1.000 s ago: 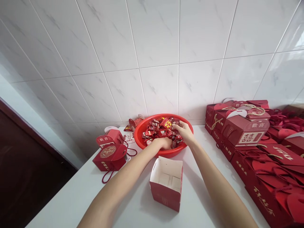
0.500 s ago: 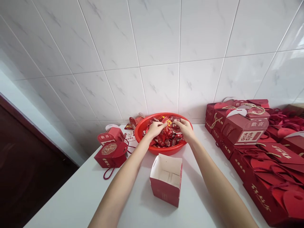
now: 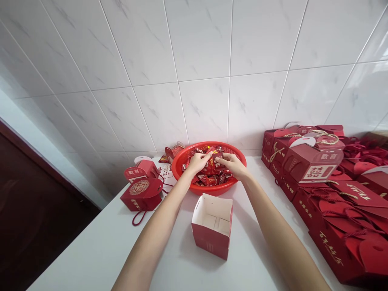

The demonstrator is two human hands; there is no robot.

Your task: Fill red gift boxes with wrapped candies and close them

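Note:
Both my hands are over a red plastic basket [image 3: 209,191] heaped with wrapped candies [image 3: 209,180]. Pinched at the fingertips of my left hand [image 3: 197,162] is a red candy packet [image 3: 211,165] with yellow print. My right hand [image 3: 233,165] has its thumb and fingers closed on a dark red candy packet [image 3: 217,156], close beside the left fingertips. Between my forearms stands an open red box [image 3: 211,241], upright, its white inside showing with no candy in it.
Folded red gift boxes [image 3: 142,193] with a cord handle sit at the left. Many more red gift boxes [image 3: 312,165] are stacked along the right side. A tiled wall [image 3: 206,109] rises behind the white table [image 3: 91,254]. Small packets [image 3: 173,152] lie behind the basket's left side.
My right hand has moved left, toward my left hand, and a dark red candy packet now shows at its fingertips. My left hand stays nearly in place. The open box has not moved.

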